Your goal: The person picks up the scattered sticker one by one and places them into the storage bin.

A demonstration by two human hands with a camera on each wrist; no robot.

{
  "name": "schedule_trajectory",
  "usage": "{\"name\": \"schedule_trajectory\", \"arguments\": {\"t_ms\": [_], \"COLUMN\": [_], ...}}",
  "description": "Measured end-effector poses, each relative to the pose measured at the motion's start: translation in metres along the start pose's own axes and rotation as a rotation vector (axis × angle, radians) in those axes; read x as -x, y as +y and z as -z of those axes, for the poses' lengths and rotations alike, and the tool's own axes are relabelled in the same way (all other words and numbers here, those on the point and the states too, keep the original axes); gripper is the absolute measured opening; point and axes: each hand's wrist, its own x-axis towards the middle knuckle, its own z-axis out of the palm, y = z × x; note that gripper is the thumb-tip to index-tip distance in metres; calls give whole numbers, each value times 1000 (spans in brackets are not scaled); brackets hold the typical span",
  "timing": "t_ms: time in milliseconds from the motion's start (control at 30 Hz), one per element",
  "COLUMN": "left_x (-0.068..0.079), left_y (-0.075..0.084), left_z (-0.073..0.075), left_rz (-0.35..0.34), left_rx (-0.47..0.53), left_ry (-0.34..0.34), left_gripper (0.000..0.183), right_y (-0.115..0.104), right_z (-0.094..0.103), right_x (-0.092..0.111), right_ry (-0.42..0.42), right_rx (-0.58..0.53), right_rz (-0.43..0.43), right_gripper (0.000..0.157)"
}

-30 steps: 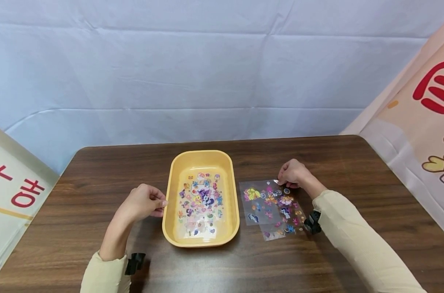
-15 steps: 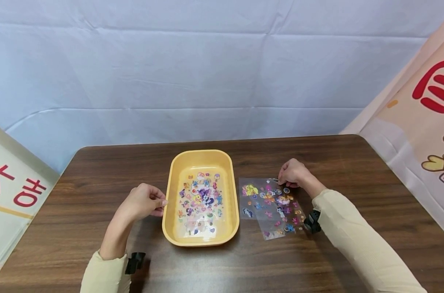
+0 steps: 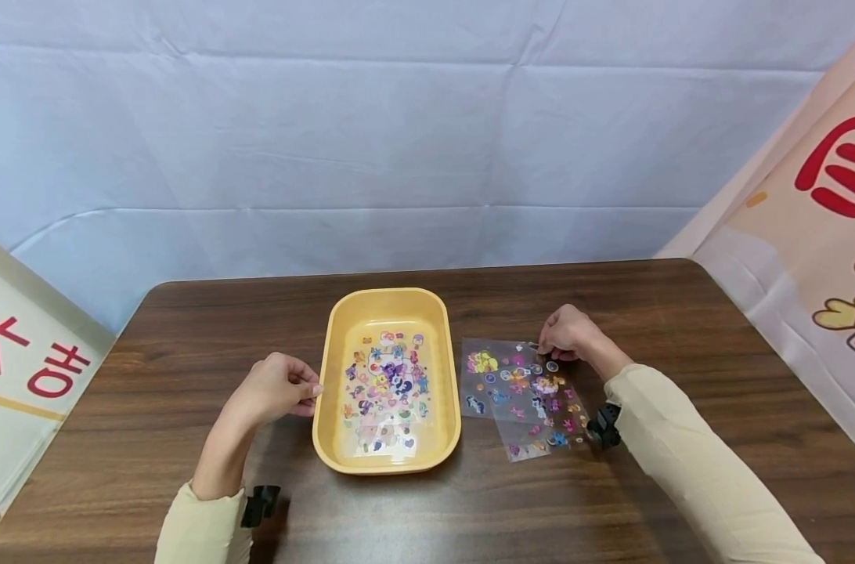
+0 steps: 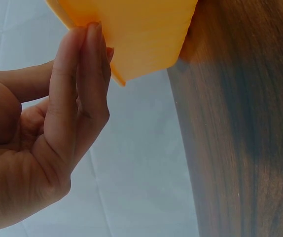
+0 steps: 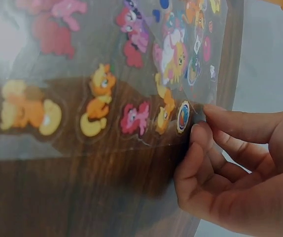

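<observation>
My left hand [image 3: 275, 388] pinches the left rim of a yellow rectangular tray [image 3: 453, 392], thumb over the edge. In the left wrist view its fingertips meet the tray's wall [image 4: 146, 39]. Clear sticker sheets [image 3: 392, 384] with colourful cartoon figures lie inside the tray. On the table to its right, two see-through sticker sheets [image 3: 519, 403] overlap at an angle. My right hand [image 3: 571, 337] pinches the far right corner of these sheets between thumb and fingers. The right wrist view shows pony stickers [image 5: 98, 101] beside the fingertips; whether one or both sheets are held, I cannot tell.
A dark wooden table [image 3: 371, 521] carries everything. Behind it hangs a pale creased cloth [image 3: 399, 157]. Printed banners stand on the left [image 3: 19, 376] and right [image 3: 808, 235]. Black wrist cameras sit on both sleeves.
The upper sheet beside the tray has slid slightly towards the table's far side, and the overlap has shifted. My right hand has moved a touch right. The left hand and tray stay in place.
</observation>
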Motion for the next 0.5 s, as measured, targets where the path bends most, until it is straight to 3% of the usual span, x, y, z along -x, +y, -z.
{"name": "schedule_trajectory", "arguments": {"t_ms": [500], "left_x": [0], "left_y": [-1], "left_z": [0], "left_rz": [6], "left_rx": [-3], "left_ry": [-5], "left_gripper": [10], "right_y": [-3], "right_z": [4], "right_x": [4], "right_ry": [-27], "right_rx": [-57], "right_rz": [10], "right_gripper": [8]}}
